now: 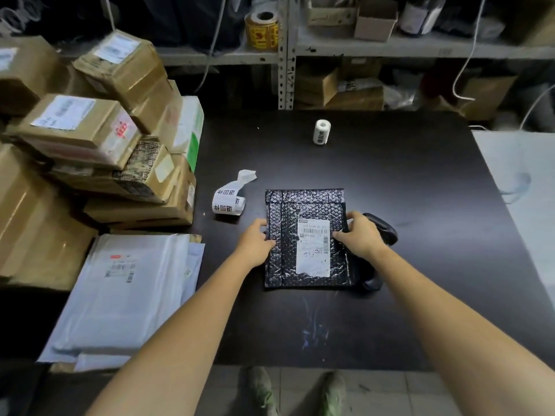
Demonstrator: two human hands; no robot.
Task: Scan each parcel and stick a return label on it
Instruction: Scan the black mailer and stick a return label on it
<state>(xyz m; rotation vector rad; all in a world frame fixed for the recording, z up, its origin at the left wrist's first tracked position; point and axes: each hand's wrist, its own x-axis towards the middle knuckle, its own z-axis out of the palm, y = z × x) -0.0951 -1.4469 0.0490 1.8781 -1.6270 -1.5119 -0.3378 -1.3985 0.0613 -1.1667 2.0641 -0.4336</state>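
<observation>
Both hands hold the black bubble parcel [285, 265] by its side edges. The left hand [255, 240] grips the left edge, and the right hand [362, 235] grips the right edge with its fingertips touching the white shipping label [312, 250]. The parcel lies flat on the dark table [420, 190]. Just behind the right hand lies a black scanner [387, 232]. Beyond the left hand lies a partly unrolled label roll [228, 201]. Farther left are white mailer bags [126, 289] and stacked cardboard boxes [81, 127].
</observation>
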